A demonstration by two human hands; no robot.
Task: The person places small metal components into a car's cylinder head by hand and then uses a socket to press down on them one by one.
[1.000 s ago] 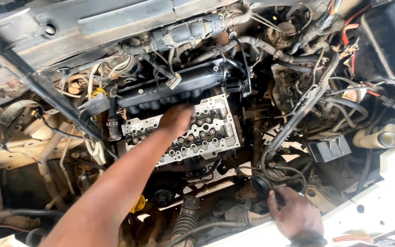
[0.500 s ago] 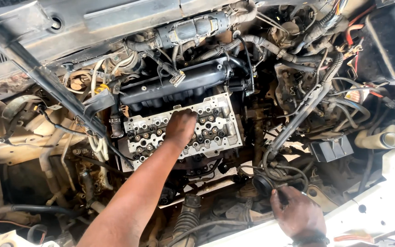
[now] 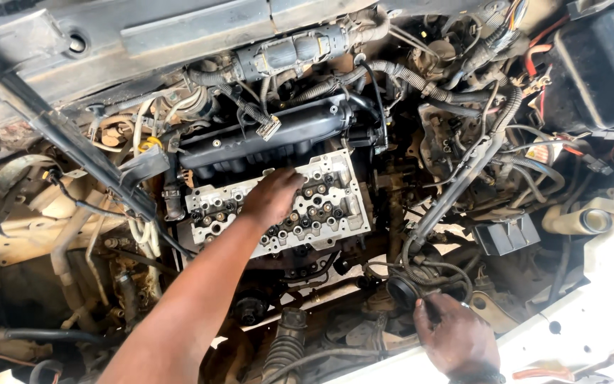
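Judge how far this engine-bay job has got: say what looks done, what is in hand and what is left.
Done: the cylinder head lies uncovered, its valve gear showing. In hand: the left hand rests flat on it; the right hand grips a black round part among the hoses at the bay's front edge. Left: the head stays open, and the black intake manifold sits beside it.

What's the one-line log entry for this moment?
left hand: flat on cylinder head | right hand: resting at front rail, by black hose
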